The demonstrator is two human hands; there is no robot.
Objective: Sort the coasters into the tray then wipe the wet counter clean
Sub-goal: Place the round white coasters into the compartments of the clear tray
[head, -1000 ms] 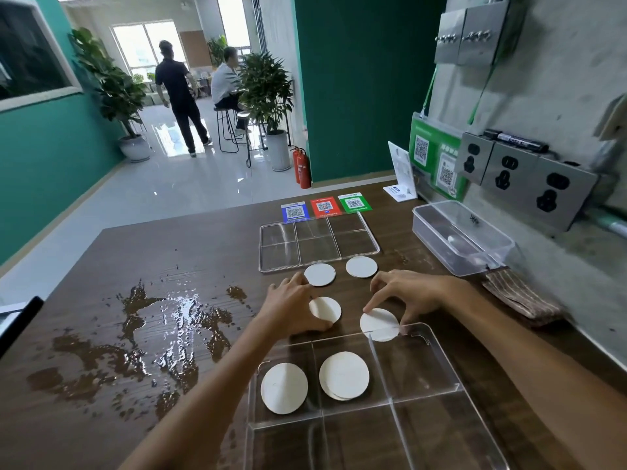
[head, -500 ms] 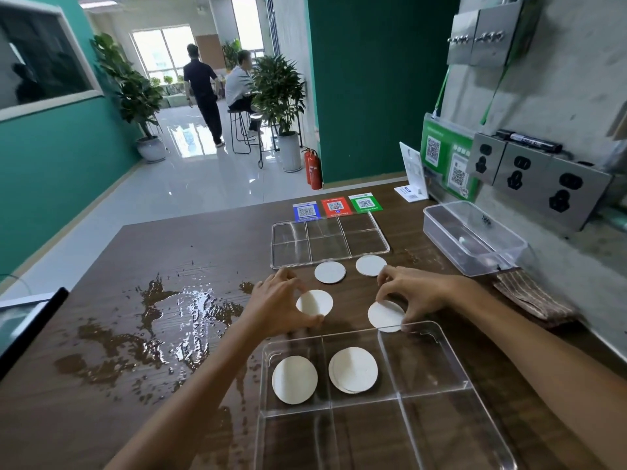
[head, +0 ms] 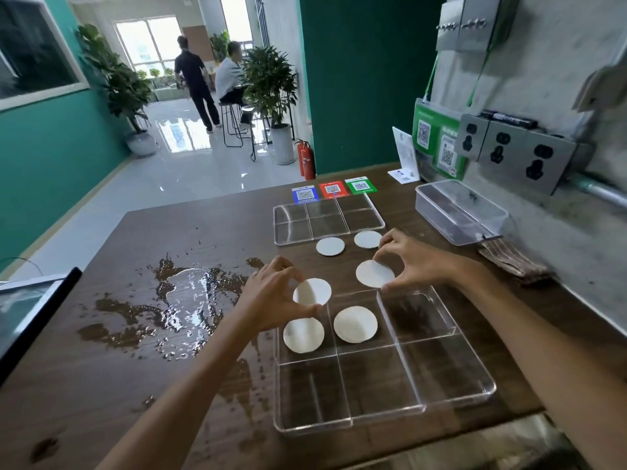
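The left hand (head: 271,296) pinches a white round coaster (head: 312,292) between thumb and curled fingers, holding it tilted just above the far-left corner of the near clear divided tray (head: 451,398). The right hand (head: 412,262) grips a second white coaster (head: 375,273) the same way, thumb below and fingertips along its far edge, at the tray's far rim above the gap between the middle and right compartments.

Half a second ago both coasters lay lower, close to the wooden counter (head: 210,232); now both are lifted and carried nearer the tray, and the right hand's fingers have spread wider around its disc.

Inside the tray, one coaster (head: 303,335) lies flat in the far-left compartment, directly under the left hand's thumb, and a small stack of coasters (head: 355,324) sits in the far-middle compartment, between the two hands. Two more coasters, (head: 330,246) and (head: 367,239), rest on the counter beyond the hands, just before a second, empty divided tray (head: 327,218). A wide puddle (head: 176,300) spreads over the counter left of the left hand, well apart from the folded cloth (head: 515,262) by the wall.
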